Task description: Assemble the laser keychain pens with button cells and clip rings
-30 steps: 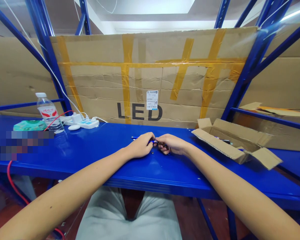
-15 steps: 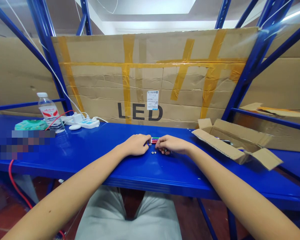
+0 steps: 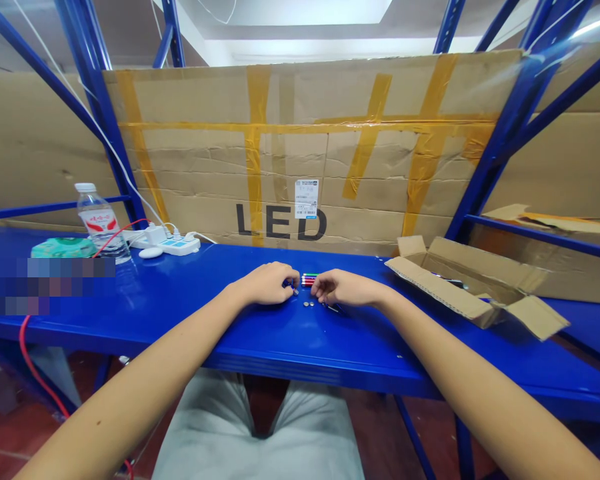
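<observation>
Curled fingers of my left hand [image 3: 273, 283] close round a small blue piece with a silver end [image 3: 295, 291]; most of it is hidden. My right hand [image 3: 347, 288] is bent over the table with thumb and fingertips drawn together. A thin shiny piece [image 3: 333, 308] shows under that hand, and whether it is held I cannot tell. Between the hands, several slim coloured metallic tubes [image 3: 309, 280], green to red, lie side by side, partly behind the right fingertips. Two small silver discs [image 3: 309, 304], like button cells, rest on the blue table [image 3: 280, 340] just in front.
An open cardboard box [image 3: 435, 287] with some items inside stands on the right. At the left are a water bottle [image 3: 101, 223], a green soft pack [image 3: 63, 247] and a white power strip [image 3: 180, 246] with cables. A large cardboard sheet [image 3: 205, 167] walls off the back.
My left hand has shifted slightly left, away from the coloured tubes, and the small piece's silver end shows more. The right fingers have turned a little. The silver discs still lie on the table.
</observation>
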Action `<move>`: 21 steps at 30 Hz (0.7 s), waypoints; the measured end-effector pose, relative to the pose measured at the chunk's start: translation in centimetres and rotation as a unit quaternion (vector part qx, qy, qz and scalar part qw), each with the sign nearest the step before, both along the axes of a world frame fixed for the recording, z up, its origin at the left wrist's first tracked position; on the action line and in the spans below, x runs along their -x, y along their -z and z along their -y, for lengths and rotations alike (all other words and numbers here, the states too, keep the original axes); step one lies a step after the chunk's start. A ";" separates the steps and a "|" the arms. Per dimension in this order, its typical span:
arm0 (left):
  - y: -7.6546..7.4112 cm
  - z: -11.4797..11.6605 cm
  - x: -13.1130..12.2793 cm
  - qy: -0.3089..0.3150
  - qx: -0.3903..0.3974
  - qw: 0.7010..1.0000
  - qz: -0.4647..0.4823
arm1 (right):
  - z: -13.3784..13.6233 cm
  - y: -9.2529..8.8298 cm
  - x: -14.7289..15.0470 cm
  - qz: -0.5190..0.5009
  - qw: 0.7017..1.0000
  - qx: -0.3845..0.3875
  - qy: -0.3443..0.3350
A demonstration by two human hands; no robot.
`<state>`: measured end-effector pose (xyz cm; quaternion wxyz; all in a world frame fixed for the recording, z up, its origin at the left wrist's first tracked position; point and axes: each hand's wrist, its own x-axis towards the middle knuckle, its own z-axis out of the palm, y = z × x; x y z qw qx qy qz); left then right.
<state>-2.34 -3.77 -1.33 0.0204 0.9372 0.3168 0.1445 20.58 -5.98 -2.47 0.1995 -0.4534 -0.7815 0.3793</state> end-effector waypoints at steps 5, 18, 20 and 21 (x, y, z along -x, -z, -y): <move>-0.1 -0.3 0.2 0.013 -0.009 1.000 0.001 | -0.2 0.3 0.0 0.032 0.998 -0.047 -0.020; -1.3 -0.4 1.8 -0.038 0.097 0.992 -0.068 | 0.7 -0.5 0.1 0.080 0.993 -0.082 -0.015; -1.4 -0.7 1.9 -0.047 0.105 0.992 -0.049 | 0.9 -0.9 0.0 0.092 0.992 -0.085 -0.013; -1.5 -0.9 2.0 -0.057 0.095 0.993 -0.031 | 1.0 -1.1 -0.1 0.097 0.991 -0.091 -0.012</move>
